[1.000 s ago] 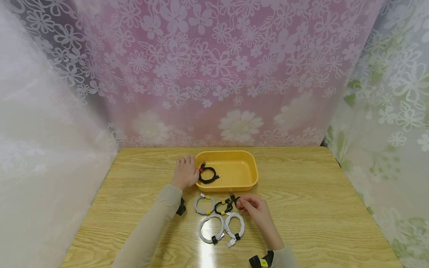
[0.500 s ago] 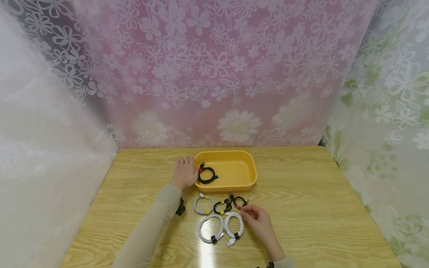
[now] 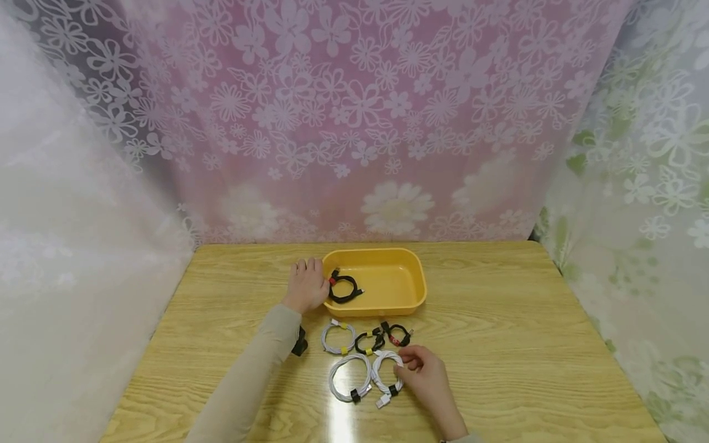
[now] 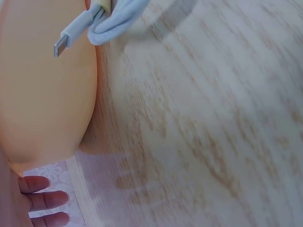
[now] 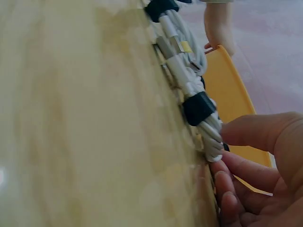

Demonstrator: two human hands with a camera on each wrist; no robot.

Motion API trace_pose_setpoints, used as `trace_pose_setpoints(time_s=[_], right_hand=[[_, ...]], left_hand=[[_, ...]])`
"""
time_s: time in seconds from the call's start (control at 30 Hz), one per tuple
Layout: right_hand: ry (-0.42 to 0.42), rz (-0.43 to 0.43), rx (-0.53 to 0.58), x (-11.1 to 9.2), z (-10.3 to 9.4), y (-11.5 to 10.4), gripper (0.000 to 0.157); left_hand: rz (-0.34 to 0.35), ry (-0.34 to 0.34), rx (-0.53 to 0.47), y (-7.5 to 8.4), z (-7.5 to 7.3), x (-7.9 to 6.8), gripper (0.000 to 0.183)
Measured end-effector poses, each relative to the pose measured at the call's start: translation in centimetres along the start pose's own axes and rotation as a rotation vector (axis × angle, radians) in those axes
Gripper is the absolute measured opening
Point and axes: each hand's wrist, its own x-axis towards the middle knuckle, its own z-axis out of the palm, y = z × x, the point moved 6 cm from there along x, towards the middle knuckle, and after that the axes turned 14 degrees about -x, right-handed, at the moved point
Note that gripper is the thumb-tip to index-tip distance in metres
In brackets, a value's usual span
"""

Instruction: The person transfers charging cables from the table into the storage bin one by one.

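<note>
My left hand (image 3: 307, 286) holds the left end of a yellow plastic bin (image 3: 382, 311). In the left wrist view several of its fingertips (image 4: 47, 200) show past the bin's end. A coiled black cable with a red tie (image 3: 344, 300) lies inside the bin. My right hand (image 3: 429, 378) pinches the right edge of a coiled white charging cable (image 3: 376, 369) with a black strap, thumb and index finger around its loop in the right wrist view. To its left lies another white coil with a black strap (image 3: 355, 395).
Between bin and white coils lie a pale cable with yellow ties (image 3: 325, 348), a small black cable with yellow ties (image 3: 359, 348) and a black one with a red tie (image 3: 400, 343). Wood-grain tabletop (image 3: 515, 344) surrounds them; a floral curtain (image 3: 354, 154) hangs behind.
My right hand has let go of the small black cable with the red tie and moved toward me onto the right white coil. The left hand stays at the bin.
</note>
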Motion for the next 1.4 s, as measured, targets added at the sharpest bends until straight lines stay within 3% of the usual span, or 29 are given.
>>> trace_pose_setpoints(time_s=[0.27,0.43,1.1,1.4], right_hand=[[0.056,-0.043,-0.101,0.02,0.25,-0.17,0.018],[0.044,-0.021,-0.134,0.16,0.36,-0.04,0.016],[-0.028,0.047,-0.062,0.24,0.23,-0.35,0.011],[-0.014,0.061,-0.023,0.26,0.28,-0.06,0.011]], left_hand=[[0.005,0.005,0.007,-0.04,0.12,0.10,0.027],[-0.002,-0.003,0.000,-0.13,0.19,0.08,0.027],[-0.013,-0.017,0.028,-0.29,0.45,0.34,0.026],[-0.016,-0.020,0.022,-0.21,0.36,0.21,0.028]])
